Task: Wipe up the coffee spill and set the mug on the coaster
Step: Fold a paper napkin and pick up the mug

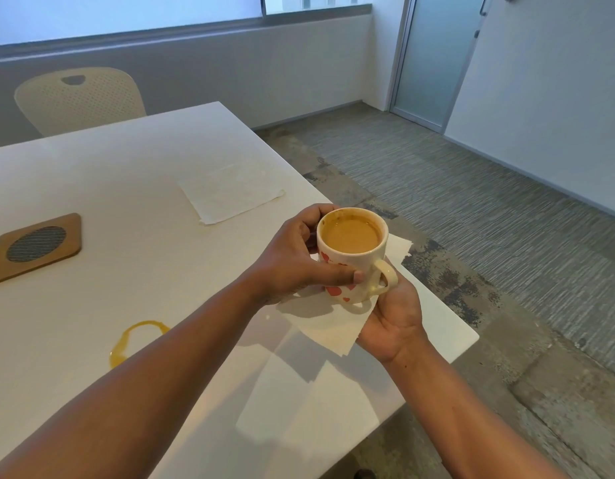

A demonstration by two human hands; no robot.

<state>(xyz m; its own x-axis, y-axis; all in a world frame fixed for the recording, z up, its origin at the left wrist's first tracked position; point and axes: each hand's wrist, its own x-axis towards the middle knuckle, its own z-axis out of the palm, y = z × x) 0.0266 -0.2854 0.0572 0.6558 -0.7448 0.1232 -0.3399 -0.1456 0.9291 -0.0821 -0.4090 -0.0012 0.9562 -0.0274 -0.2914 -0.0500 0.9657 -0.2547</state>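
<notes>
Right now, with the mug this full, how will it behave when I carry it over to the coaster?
The mug is nearly brimful, so coffee will likely slosh if tilted. It probably feels heavy for its size. The left hand grips its body; its glazed side may be slippery.

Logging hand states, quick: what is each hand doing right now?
Left hand: grips the mug.
Right hand: holds a paper napkin under the mug.

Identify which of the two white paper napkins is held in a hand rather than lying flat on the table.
The white paper napkin under the heart-patterned mug, held by the right hand. The other napkin lies alone, farther away.
</notes>
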